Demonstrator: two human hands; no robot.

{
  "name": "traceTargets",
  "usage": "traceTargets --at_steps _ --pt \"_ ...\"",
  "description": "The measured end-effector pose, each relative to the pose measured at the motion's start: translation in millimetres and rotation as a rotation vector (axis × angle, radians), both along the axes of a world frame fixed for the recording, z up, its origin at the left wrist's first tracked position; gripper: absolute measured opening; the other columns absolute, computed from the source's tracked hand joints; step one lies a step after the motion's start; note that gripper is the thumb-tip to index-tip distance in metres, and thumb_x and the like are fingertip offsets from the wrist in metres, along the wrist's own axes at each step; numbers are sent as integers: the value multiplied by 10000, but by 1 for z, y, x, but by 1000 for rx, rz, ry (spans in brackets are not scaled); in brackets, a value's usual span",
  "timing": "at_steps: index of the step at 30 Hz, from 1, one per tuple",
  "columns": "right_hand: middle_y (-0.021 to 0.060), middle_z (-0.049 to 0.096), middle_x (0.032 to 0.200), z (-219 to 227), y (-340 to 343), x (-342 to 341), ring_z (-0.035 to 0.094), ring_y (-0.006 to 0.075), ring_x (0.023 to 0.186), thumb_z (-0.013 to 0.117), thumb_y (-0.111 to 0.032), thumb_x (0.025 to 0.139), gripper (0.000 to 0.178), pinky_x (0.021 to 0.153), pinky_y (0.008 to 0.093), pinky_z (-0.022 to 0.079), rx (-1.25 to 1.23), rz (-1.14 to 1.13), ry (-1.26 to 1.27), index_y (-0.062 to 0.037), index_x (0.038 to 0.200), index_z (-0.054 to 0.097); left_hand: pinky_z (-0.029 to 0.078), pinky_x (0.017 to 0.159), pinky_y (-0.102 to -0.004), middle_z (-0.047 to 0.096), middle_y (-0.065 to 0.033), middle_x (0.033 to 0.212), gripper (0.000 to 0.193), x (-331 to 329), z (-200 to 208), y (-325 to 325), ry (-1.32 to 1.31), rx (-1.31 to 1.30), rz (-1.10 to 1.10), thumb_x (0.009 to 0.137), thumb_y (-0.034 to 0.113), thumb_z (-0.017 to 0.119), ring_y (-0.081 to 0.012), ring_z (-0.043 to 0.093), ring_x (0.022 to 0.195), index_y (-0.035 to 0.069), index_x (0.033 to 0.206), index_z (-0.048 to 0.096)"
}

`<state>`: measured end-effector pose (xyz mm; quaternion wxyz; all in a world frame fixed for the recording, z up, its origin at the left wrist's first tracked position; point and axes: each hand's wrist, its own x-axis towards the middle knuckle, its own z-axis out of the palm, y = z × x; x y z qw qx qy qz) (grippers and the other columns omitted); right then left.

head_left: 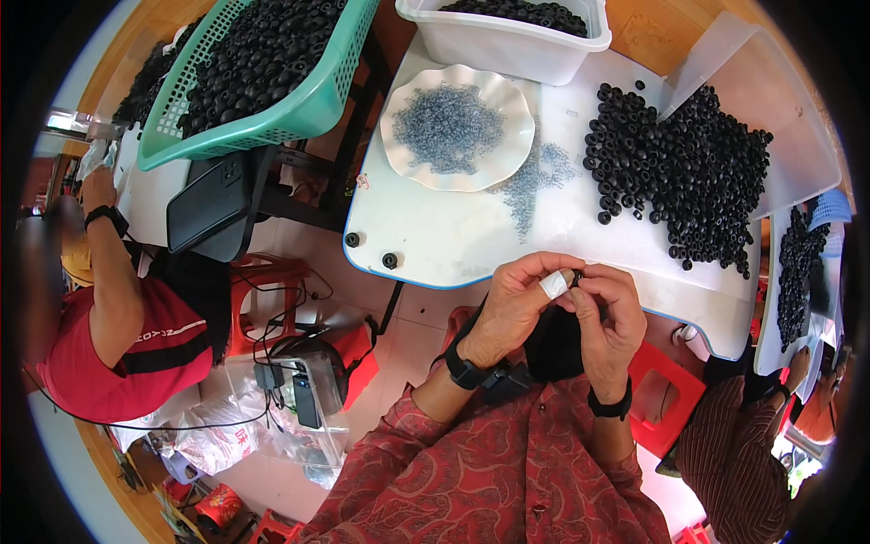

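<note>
My left hand (517, 304) and my right hand (610, 317) meet just off the white table's (435, 240) near edge, fingertips pinched together. Between them shows a bit of a small black part (577, 276), mostly covered by the fingers. White tape wraps one digit of my left hand. Beyond the hands, small translucent rings (521, 195) lie scattered on the table beside a scalloped white plate (509, 150) heaped with more of them. To the right spreads a large pile of black ring-shaped parts (689, 172).
Two single black parts (390, 260) sit near the table's left corner. A white tub (526, 56) and a tipped clear bin (770, 109) stand at the back. On the left are a green basket (272, 127) of black parts and a seated person in red (136, 335); another person's striped sleeve (734, 453) is at right.
</note>
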<state>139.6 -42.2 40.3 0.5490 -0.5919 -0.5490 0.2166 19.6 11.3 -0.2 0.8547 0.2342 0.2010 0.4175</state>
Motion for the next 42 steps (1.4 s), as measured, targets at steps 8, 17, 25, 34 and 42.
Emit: traceTargets --at_steps 8,17,25,34,42 --pt "112 597 1036 0 2 5 655 144 783 632 71 856 94 682 236 532 -55 66 76 32 938 612 529 763 -249 630 -40 958 226 1 -7 0 47 105 18 926 39 594 -104 600 853 -20 1141 631" --pt "114 602 1047 0 1 -2 649 135 756 643 72 850 106 674 232 529 -35 -5 156 26 939 609 524 747 -246 634 -38 985 238 3 -4 0 -77 -29 10 930 67 601 -100 597 856 -12 1154 614" --pt "117 598 1006 6 4 3 639 135 744 629 80 844 88 663 242 527 -41 25 -29 31 911 602 512 742 -235 633 -28 967 187 4 -3 1 88 76 26 924 29 591 -94 584 839 -15 1098 643" --pt "105 578 1006 2 1 4 629 120 748 603 78 874 74 668 236 520 -64 50 111 32 927 580 527 724 -238 640 -47 951 205 4 1 0 130 134 28 949 54 567 -95 605 813 -26 1126 631" --pt "107 570 1047 -3 -2 4 632 122 777 607 50 891 86 687 235 537 -69 -6 264 26 967 574 540 752 -244 634 -52 969 277 1 2 0 135 160 -16 956 82 566 -103 617 833 -36 1204 600"
